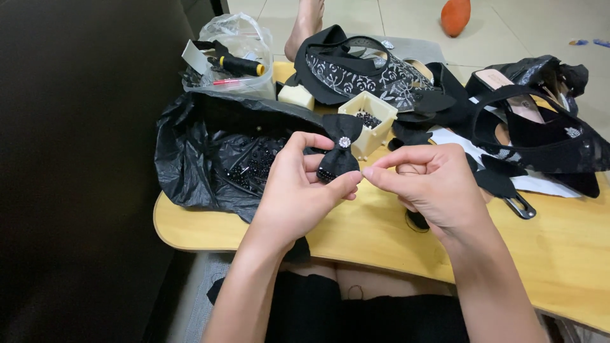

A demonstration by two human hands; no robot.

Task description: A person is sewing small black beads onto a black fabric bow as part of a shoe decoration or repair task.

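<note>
The person's forearms are reaching in from the bottom edge, above a lap in dark cloth. The left hand (298, 190) is pinching a black fabric bow (340, 151) between thumb and fingers, closed on it and holding it upright above the table's near edge. The bow is showing a small sparkling stone at its centre knot and dark beads at its lower end. The right hand (429, 184) is curling into a loose fist, thumb and forefinger tips pressing together just beside the bow; whether anything lies between them cannot be told. A wooden table (572, 248) is bearing a black plastic bag (190, 159) of beads, a cream square box (375, 117) and black shoe uppers (375, 73). Pale floor tiles are lying beyond.
</note>
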